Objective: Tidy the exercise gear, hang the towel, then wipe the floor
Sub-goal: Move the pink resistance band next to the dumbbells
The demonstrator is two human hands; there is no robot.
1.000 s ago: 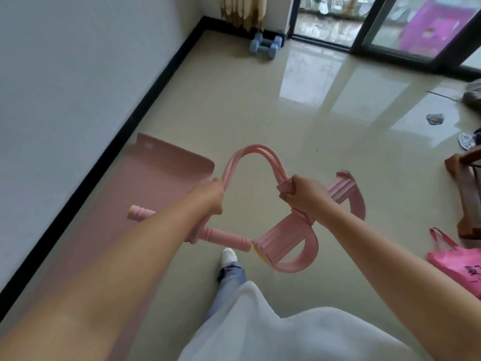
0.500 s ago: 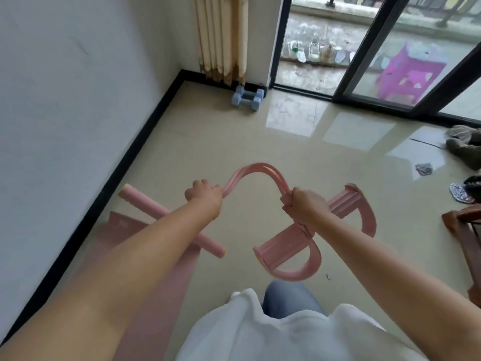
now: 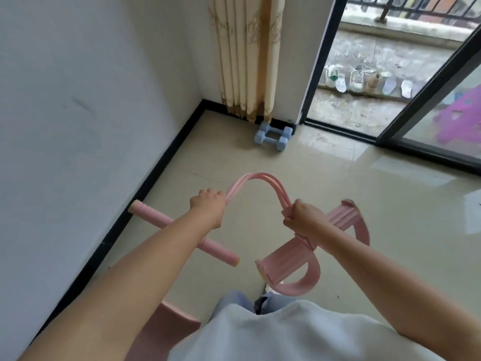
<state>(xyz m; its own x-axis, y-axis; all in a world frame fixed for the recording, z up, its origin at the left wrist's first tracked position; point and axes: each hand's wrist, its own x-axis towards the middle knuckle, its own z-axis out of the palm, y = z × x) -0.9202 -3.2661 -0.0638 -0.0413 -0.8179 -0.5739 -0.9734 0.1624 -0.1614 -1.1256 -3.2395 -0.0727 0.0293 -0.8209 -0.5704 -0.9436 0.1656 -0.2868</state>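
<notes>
The pink pedal resistance puller (image 3: 263,188) is held in the air above the floor (image 3: 338,178). The left hand (image 3: 208,204) has fingers curled round the handle bar (image 3: 182,230). The right hand (image 3: 304,217) has fingers curled round the foot-strap junction (image 3: 286,267). Blue dumbbells (image 3: 273,135) lie in the corner, just beside the curtain (image 3: 247,56).

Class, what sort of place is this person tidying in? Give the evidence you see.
Probably a room in a home, by a balcony: beige pleated curtain in the corner, black-framed sliding glass door, and shoes lined up outside. Pale blue dumbbells suggest home exercise.
</notes>
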